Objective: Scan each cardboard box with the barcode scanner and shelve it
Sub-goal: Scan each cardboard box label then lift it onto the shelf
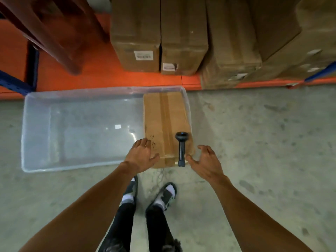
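From the head camera, a clear plastic bin [72, 128] lies on the concrete floor [254, 142], left of centre. A cardboard box [166, 124] stands in the bin's right end, its taped top facing up and its near end reaching past the bin's near rim. The barcode scanner [181, 150] lies on top of that box near its right edge, at about 6 o'clock from the box's middle, with its head toward 12 o'clock and its handle pointing back at the person.

The left hand [141, 157] rests on the box's near left corner, fingers spread wide and gripping nothing. The right hand [205, 160] hovers just beside the box at 3 o'clock from the scanner handle, fingers curled loosely apart and empty; whether the thumb touches the handle cannot be told.

At 12 o'clock, beyond the bin, an orange shelf [109, 77] holds a row of shelved boxes [160, 33] standing side by side, some with white labels on their front faces. A blue rack upright [16, 84] shows at 9 o'clock. The person's shoes [163, 195] stand at 6 o'clock, just behind the box.
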